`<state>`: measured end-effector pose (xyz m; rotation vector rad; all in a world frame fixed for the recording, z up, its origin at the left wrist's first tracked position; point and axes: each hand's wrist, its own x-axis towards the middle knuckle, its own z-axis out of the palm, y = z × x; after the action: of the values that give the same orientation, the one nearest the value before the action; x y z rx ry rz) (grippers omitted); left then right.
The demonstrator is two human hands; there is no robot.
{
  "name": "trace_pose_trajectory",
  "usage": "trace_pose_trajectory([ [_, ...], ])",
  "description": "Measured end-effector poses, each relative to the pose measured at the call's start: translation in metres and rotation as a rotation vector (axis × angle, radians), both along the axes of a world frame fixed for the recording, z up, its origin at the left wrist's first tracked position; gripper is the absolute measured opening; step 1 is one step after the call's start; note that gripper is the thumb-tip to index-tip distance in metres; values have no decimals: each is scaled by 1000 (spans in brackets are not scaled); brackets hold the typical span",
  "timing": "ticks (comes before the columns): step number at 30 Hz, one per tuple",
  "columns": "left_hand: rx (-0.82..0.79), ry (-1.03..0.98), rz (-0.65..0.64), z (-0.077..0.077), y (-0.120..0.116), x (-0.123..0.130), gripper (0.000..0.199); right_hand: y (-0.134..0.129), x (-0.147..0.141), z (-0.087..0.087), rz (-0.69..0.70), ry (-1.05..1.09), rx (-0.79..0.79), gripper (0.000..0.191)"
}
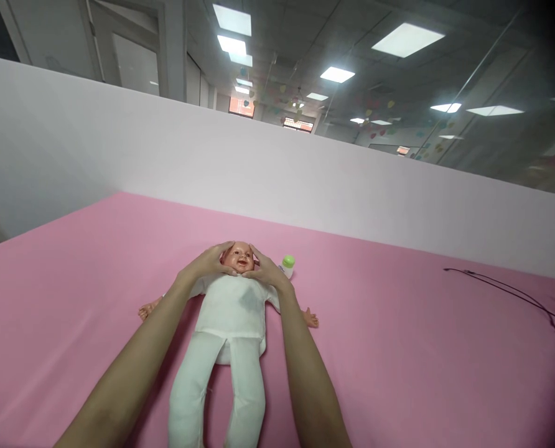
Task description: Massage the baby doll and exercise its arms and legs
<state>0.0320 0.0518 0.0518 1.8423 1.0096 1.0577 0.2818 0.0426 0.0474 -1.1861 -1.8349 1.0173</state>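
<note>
A baby doll (233,308) with a cloth body in white lies on its back on the pink padded surface (389,348), its head toward the far wall. My left hand (211,261) cups the left side of the doll's head, thumb by the chin and fingers up along the temple. On the opposite side my right hand (265,269) holds the head in the same way. The doll's hands stick out past my forearms. Just beyond my right hand lies a small white bottle with a green cap (287,264), partly hidden.
A white partition (277,168) rises along the far edge of the pink surface. Thin black cables (506,286) lie at the right. Past the partition are a door frame, lit ceiling panels and small screens.
</note>
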Motion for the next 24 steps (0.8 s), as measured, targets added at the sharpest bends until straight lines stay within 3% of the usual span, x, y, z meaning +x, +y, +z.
trace_pose_trajectory([
  [5,9,-55,-46,-6,4,-12,63,6,14,-8,135,134,-115,105],
  [8,51,20,-49,-6,5,-9,55,2,10,-3,91,82,-83,104],
  [15,116,135,34,-10,7,0,81,-8,-11,11,-48,-135,23,100],
  [19,125,183,-107,-15,14,-8,68,-8,2,12,77,-102,-20,97],
  [24,158,206,-76,-18,18,-10,63,-7,7,12,123,-86,-33,101],
])
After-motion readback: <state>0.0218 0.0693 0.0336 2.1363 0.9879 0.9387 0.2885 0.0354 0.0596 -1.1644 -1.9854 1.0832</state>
